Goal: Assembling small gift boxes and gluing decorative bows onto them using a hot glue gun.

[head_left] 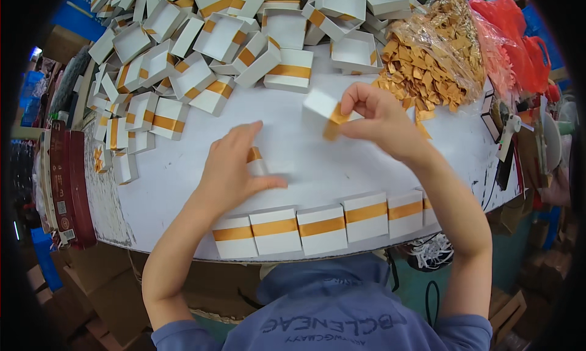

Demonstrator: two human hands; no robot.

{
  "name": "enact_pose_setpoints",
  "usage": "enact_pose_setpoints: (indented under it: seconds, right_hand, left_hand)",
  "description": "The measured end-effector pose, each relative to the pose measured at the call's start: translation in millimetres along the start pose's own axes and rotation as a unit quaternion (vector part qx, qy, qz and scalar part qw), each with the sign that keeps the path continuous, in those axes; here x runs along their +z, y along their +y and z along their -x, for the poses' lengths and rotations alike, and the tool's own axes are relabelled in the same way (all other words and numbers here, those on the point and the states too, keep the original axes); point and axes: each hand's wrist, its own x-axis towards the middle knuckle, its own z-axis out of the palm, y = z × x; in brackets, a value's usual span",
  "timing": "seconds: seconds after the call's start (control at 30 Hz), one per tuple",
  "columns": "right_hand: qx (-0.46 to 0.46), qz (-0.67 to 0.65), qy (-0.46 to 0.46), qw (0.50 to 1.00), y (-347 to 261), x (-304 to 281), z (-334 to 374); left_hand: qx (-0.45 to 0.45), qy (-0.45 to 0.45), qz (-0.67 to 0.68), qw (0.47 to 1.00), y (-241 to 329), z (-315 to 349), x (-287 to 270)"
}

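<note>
My right hand (373,116) pinches a small white box lid (317,108) with a gold ribbon band, lifted over the table and smeared by motion. My left hand (229,165) is open, thumb stretched out to the right and fingers pointing away. Partly hidden behind it stands another white box piece (257,166) with a gold band; whether the palm touches it I cannot tell. Along the near table edge lies a row of several banded white lids (321,230), set side by side.
A big heap of white boxes and lids (287,30) covers the far side and left of the table (342,180). At the far right lie a pile of gold ribbon bows (427,64) in clear plastic and a red plastic bag (513,39). Dark red boxes (79,186) stand beyond the left edge.
</note>
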Motion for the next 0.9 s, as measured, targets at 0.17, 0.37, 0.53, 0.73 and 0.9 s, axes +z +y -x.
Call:
enact_pose_setpoints:
  seconds: [0.17,0.37,0.53,0.73,0.9]
  right_hand:
    - [0.101,0.137,-0.086,0.982,0,-9,-28]
    - [-0.095,0.451,0.048,0.886,1,27,-90]
    - [0.068,0.458,-0.046,0.885,-33,16,-89]
    - [-0.051,0.416,0.099,0.903,-39,-27,37]
    - [0.092,0.533,0.045,0.84,-21,-35,84]
  left_hand:
    - [-0.047,0.153,-0.069,0.985,-66,-28,-24]
    - [-0.091,0.163,-0.166,0.968,-70,-43,-25]
    - [-0.066,0.18,-0.139,0.972,-75,-40,-22]
    - [-0.114,0.109,-0.142,0.977,-70,-32,-31]
    - [-0.15,0.055,-0.218,0.963,-58,-38,-40]
